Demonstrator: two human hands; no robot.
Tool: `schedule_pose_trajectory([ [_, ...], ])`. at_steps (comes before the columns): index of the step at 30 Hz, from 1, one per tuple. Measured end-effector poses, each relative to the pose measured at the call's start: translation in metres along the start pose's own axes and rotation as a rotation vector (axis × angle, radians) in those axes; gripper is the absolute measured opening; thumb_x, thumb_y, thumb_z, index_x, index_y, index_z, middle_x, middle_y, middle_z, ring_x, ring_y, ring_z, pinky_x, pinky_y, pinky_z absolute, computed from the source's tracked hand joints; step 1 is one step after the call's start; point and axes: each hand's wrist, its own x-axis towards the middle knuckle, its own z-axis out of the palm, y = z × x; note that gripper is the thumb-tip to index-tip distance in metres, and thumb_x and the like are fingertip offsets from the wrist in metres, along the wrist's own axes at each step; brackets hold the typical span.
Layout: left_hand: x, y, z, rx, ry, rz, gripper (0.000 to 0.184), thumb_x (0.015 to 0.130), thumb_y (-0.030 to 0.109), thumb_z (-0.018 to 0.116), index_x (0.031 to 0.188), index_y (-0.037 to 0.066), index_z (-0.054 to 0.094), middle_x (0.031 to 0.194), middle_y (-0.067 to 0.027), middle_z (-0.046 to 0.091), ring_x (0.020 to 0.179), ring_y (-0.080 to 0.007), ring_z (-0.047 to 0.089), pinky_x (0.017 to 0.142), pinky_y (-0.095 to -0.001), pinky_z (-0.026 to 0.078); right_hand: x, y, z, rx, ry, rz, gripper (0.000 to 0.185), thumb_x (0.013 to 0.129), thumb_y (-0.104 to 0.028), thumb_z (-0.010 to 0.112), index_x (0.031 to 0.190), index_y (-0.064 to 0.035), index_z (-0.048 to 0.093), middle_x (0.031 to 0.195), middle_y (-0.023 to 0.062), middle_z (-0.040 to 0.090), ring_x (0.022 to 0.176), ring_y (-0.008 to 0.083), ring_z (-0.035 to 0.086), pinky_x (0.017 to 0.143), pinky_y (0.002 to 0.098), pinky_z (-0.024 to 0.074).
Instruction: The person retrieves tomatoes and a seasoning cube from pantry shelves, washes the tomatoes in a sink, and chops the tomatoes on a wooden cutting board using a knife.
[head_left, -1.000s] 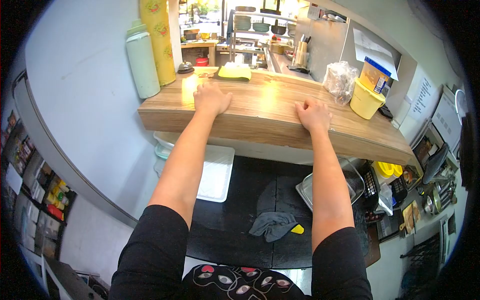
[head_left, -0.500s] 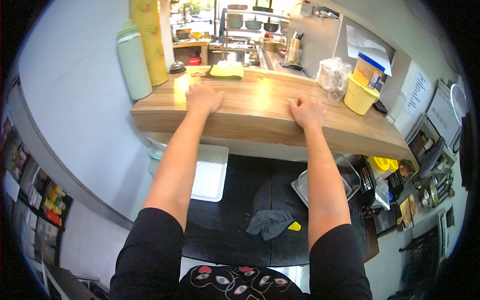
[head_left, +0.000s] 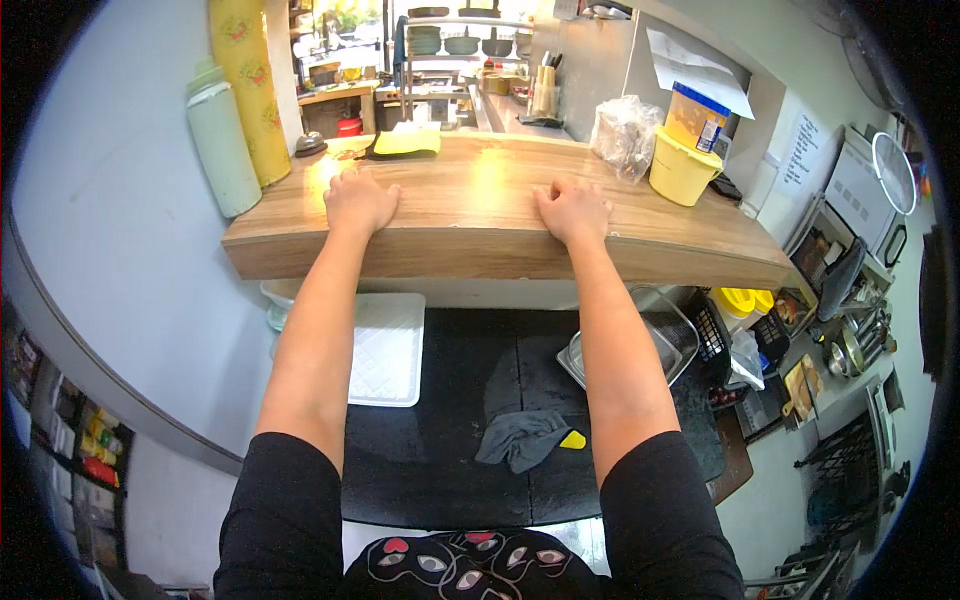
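The bottle point(head_left: 224, 150) stands at the left end of the counter point(head_left: 465, 205), close to the front corner, so a knock from the left arm could tip it. The left hand point(head_left: 361, 203) rests palm down near the counter's front edge, thumb apart from bent fingers; I cannot tell whether anything is under it. Sliding it forward might shove the yellow pad point(head_left: 408, 143) toward the far edge. Lower down, the grey cloth point(head_left: 524, 440) lies crumpled on the black table point(head_left: 450, 470), where a sleeve could drag it. The right hand point(head_left: 574, 210) also rests on the counter, fingers curled narrower, undersides hidden. Further right, the jar point(head_left: 697, 115) sits on the tub point(head_left: 682, 168) beside the bag point(head_left: 625, 138); a sideways bump could topple that stack.
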Motion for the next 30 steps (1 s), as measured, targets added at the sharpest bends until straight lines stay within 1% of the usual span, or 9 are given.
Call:
schedule_pose_trajectory([
  [16,0.000,0.000,-0.002,-0.010,-0.018,0.003,0.056,0.081,0.048,0.052,0.114,0.003,0.056,0.120,-0.0196,0.052,0.115,-0.0312,0.047,0.095,-0.0425,0.038,-0.002,0.000,-0.002,0.000,-0.025,0.002,0.043,0.081,-0.047,0.045,0.103,-0.0164,0.065,0.116,0.0101,0.056,0.111,0.0276,0.049,0.092,0.0507,0.0346],
  [19,0.004,0.000,-0.006,0.019,-0.125,0.009,0.059,0.080,0.049,0.052,0.114,0.001,0.056,0.118,-0.0223,0.054,0.112,-0.0318,0.050,0.093,-0.0430,0.040,0.002,-0.002,0.001,0.046,-0.115,0.048,0.046,0.082,-0.048,0.045,0.108,-0.0154,0.063,0.120,0.0111,0.056,0.113,0.0297,0.050,0.092,0.0526,0.0354],
  [20,-0.007,0.004,-0.013,-0.002,-0.066,-0.004,0.062,0.079,0.050,0.052,0.115,0.000,0.055,0.115,-0.0237,0.055,0.109,-0.0330,0.053,0.092,-0.0429,0.042,0.009,0.003,0.009,0.036,-0.187,0.034,0.049,0.083,-0.049,0.044,0.114,-0.0148,0.060,0.121,0.0122,0.056,0.113,0.0313,0.051,0.092,0.0539,0.0372],
  [21,0.015,-0.009,0.019,-0.014,0.003,-0.009,0.063,0.078,0.051,0.052,0.115,0.000,0.055,0.114,-0.0230,0.056,0.108,-0.0341,0.053,0.092,-0.0427,0.042,0.013,0.008,0.030,0.039,0.003,0.050,0.038,0.076,-0.040,0.049,0.101,-0.0185,0.067,0.103,0.0132,0.064,0.098,0.0320,0.059,0.086,0.0462,0.0438],
  [22,0.012,-0.008,0.013,-0.083,-0.043,-0.011,0.064,0.078,0.052,0.052,0.116,0.000,0.054,0.117,-0.0236,0.054,0.109,-0.0340,0.052,0.092,-0.0428,0.041,0.015,0.010,0.039,0.076,0.053,0.058,0.036,0.077,-0.038,0.049,0.100,-0.0179,0.068,0.106,0.0137,0.063,0.102,0.0318,0.057,0.089,0.0469,0.0422],
  [23,0.022,-0.011,0.021,0.021,-0.037,0.041,0.064,0.078,0.051,0.052,0.116,0.000,0.054,0.118,-0.0237,0.054,0.111,-0.0348,0.051,0.092,-0.0439,0.041,0.017,0.009,0.037,0.083,-0.014,0.063,0.038,0.079,-0.040,0.048,0.104,-0.0180,0.066,0.112,0.0131,0.060,0.107,0.0305,0.054,0.091,0.0482,0.0401],
  [24,0.019,-0.009,0.020,-0.006,-0.027,0.017,0.063,0.079,0.051,0.051,0.116,0.000,0.054,0.116,-0.0231,0.055,0.109,-0.0358,0.051,0.091,-0.0448,0.041,0.003,0.003,0.014,0.027,-0.045,0.062,0.042,0.081,-0.045,0.047,0.110,-0.0180,0.062,0.116,0.0109,0.058,0.112,0.0284,0.050,0.093,0.0478,0.0375],
  [26,0.019,-0.008,0.022,0.077,0.033,0.086,0.058,0.080,0.049,0.052,0.113,0.002,0.056,0.114,-0.0220,0.056,0.106,-0.0363,0.052,0.090,-0.0455,0.041,0.001,0.006,0.008,0.030,-0.052,0.034,0.045,0.082,-0.049,0.046,0.112,-0.0174,0.061,0.116,0.0085,0.056,0.115,0.0263,0.046,0.095,0.0473,0.0340],
  [30,-0.002,0.007,-0.009,0.042,-0.031,0.034,0.052,0.080,0.046,0.054,0.109,0.003,0.058,0.112,-0.0210,0.057,0.106,-0.0352,0.052,0.090,-0.0456,0.041,-0.003,0.004,0.002,0.093,-0.016,0.026,0.043,0.083,-0.048,0.047,0.109,-0.0165,0.062,0.116,0.0086,0.054,0.116,0.0248,0.043,0.097,0.0470,0.0310],
])
